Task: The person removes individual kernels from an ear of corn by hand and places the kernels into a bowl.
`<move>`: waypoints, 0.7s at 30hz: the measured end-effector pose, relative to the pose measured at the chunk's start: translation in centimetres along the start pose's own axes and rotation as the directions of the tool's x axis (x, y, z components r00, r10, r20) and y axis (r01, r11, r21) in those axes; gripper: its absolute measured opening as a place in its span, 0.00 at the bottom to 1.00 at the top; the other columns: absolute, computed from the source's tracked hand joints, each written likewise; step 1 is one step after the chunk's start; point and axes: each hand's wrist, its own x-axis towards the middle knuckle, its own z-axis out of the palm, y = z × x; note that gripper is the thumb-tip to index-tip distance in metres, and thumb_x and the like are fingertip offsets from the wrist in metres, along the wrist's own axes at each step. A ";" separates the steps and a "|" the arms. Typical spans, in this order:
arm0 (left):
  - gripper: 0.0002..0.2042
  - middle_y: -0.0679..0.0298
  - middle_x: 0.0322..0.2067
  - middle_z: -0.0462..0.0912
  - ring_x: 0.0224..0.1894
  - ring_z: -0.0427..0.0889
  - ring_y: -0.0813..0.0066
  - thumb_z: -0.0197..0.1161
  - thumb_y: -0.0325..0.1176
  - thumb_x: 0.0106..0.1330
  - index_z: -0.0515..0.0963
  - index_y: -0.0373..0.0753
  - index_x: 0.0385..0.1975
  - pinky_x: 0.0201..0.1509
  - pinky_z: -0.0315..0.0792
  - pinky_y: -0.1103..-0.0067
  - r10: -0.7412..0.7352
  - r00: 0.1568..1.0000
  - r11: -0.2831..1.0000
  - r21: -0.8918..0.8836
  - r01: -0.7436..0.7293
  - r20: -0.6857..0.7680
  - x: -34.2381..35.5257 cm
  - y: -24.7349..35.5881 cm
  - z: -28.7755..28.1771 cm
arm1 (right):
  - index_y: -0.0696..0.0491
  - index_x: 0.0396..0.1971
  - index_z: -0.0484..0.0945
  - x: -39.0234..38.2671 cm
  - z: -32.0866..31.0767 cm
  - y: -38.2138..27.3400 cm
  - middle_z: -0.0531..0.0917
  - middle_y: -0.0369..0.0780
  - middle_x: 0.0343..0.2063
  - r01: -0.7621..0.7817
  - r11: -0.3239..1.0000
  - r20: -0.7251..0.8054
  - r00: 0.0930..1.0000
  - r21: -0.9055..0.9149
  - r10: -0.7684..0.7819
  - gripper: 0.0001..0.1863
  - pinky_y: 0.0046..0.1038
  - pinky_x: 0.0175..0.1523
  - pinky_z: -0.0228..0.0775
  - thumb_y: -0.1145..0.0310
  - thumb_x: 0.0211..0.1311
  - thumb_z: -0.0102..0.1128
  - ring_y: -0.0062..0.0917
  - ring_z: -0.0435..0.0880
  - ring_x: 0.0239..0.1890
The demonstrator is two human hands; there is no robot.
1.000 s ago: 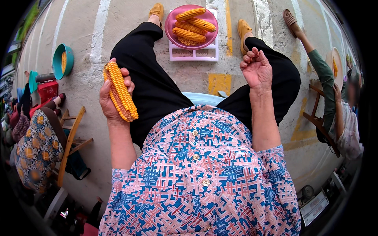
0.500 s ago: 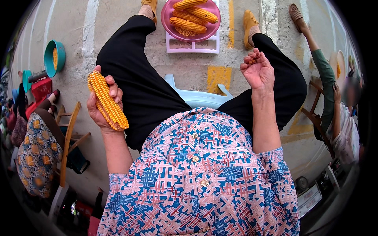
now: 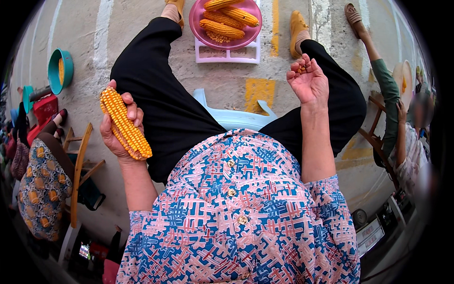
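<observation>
An ear of dried yellow corn (image 3: 124,124) is gripped in my left hand (image 3: 115,143), with the thumb on one side and the fingers wrapped round the other. Along its lower left edge runs a paler strip where kernels are gone. My right hand (image 3: 310,86) is turned palm up above my right knee, its fingers curled over a few loose corn kernels (image 3: 301,69). Beyond my lap, a pink basin (image 3: 195,23) holds several more ears and some loose kernels. It rests on a pale pink plastic stool (image 3: 227,57).
The light blue seat (image 3: 236,118) shows between my legs. To the left are a teal bucket (image 3: 68,75) with corn, a wooden chair (image 3: 81,170) and a seated person in a patterned garment (image 3: 45,182). At right, another person with a green trouser leg (image 3: 390,90) sits near a pale basin (image 3: 403,78).
The view has shifted slightly. Both hands keep their grips, the left on the ear of corn and the right round the kernels.
</observation>
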 end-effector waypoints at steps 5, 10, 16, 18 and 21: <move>0.36 0.51 0.42 0.71 0.31 0.74 0.73 0.57 0.40 0.61 0.50 0.33 0.65 0.32 0.72 0.82 -0.003 1.000 1.000 0.000 0.003 0.003 0.0 -0.1 0.2 | 0.54 0.37 0.76 0.0 0.2 -1.5 0.75 0.34 0.28 0.040 0.999 0.045 0.998 0.036 -0.042 0.10 0.28 0.37 0.62 0.62 0.66 0.52 0.24 0.71 0.31; 0.36 0.50 0.43 0.69 0.32 0.73 0.74 0.58 0.37 0.61 0.48 0.32 0.66 0.32 0.71 0.81 -0.006 1.000 1.000 -0.030 0.006 0.019 0.0 -0.1 0.6 | 0.56 0.35 0.76 0.5 0.3 -3.7 0.74 0.36 0.27 0.065 0.993 0.195 0.977 0.098 -0.084 0.11 0.24 0.35 0.61 0.64 0.66 0.51 0.23 0.70 0.29; 0.36 0.51 0.42 0.70 0.32 0.73 0.74 0.58 0.39 0.62 0.48 0.33 0.66 0.33 0.72 0.82 -0.018 1.000 0.999 -0.026 0.019 0.024 0.2 -0.2 0.8 | 0.55 0.33 0.77 2.8 1.0 0.0 0.75 0.34 0.23 -0.071 0.996 0.113 0.991 -0.047 0.076 0.07 0.23 0.32 0.65 0.68 0.61 0.58 0.22 0.73 0.27; 0.36 0.52 0.42 0.70 0.31 0.73 0.75 0.58 0.39 0.62 0.48 0.34 0.66 0.34 0.73 0.82 -0.021 0.999 1.000 -0.023 0.021 0.025 0.3 -0.3 0.8 | 0.55 0.32 0.77 3.6 2.4 2.8 0.76 0.34 0.22 -0.076 0.985 -0.034 0.997 -0.156 0.071 0.06 0.24 0.30 0.66 0.68 0.60 0.59 0.23 0.74 0.25; 0.35 0.52 0.42 0.71 0.32 0.74 0.74 0.58 0.39 0.62 0.49 0.34 0.66 0.34 0.73 0.82 -0.027 0.999 0.999 -0.034 0.028 0.023 0.2 -0.2 0.7 | 0.55 0.31 0.77 6.0 3.6 5.9 0.76 0.34 0.22 -0.125 0.952 -0.015 0.992 -0.279 0.126 0.06 0.25 0.30 0.69 0.68 0.61 0.59 0.23 0.76 0.25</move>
